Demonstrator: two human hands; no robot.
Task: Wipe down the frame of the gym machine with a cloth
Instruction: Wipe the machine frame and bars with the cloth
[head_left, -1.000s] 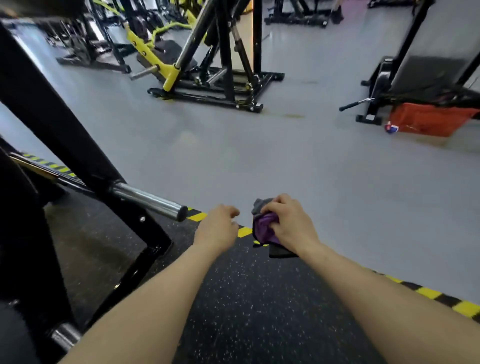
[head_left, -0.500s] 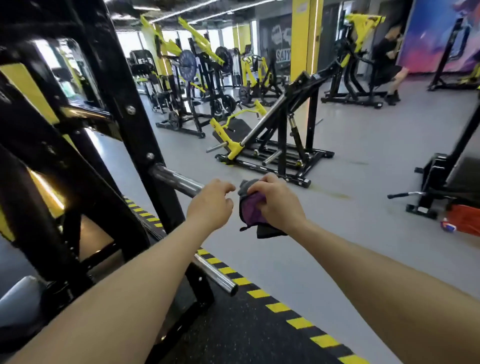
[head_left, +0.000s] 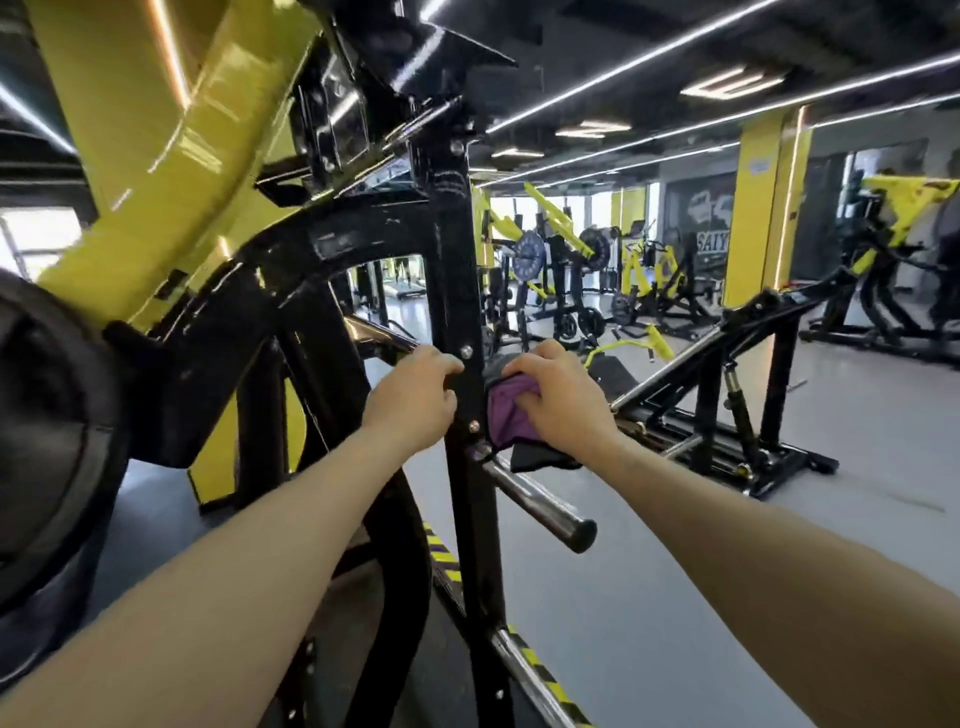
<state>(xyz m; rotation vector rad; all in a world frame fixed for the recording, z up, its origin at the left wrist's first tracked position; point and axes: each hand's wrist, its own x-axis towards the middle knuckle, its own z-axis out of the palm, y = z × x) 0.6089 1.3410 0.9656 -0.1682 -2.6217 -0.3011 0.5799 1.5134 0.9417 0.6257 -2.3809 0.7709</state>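
Observation:
The gym machine's black frame fills the left and middle, with a vertical black post (head_left: 454, 249) straight ahead and yellow arms (head_left: 171, 130) above. My right hand (head_left: 558, 400) is shut on a purple and dark grey cloth (head_left: 506, 413), which is held against the right side of the post. My left hand (head_left: 413, 395) is on the post's left side, fingers curled against its edge. A chrome peg (head_left: 540, 504) sticks out from the post just below the cloth.
A black weight plate (head_left: 47, 415) hangs at the far left. Yellow-black hazard tape (head_left: 524, 660) marks the mat's edge on the grey floor. Another black and yellow machine (head_left: 727, 374) stands to the right, and several more are further back.
My view has swung upward from the floor to the machine's frame. Both hands have come up to the vertical post, the cloth now against its right side.

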